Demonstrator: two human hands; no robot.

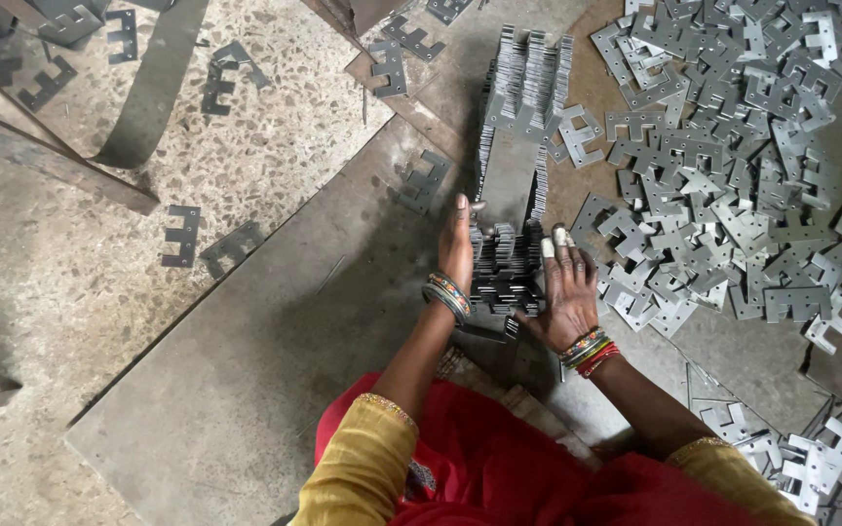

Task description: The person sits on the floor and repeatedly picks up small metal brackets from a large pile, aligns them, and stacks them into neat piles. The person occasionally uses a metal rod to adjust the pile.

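Observation:
A near stack of thin grey E-shaped metal plates stands on edge on the floor in front of me. My left hand presses flat against its left side. My right hand, two fingertips wrapped in white tape, presses its right side. Both wrists carry coloured bangles. Beyond it a flat metal strip runs toward a far stack of the same plates, also on edge.
A big loose heap of the same plates lies to the right. More plates sit at the lower right. A grey metal sheet lies to the left. Single plates and bent metal bands are scattered on the speckled floor.

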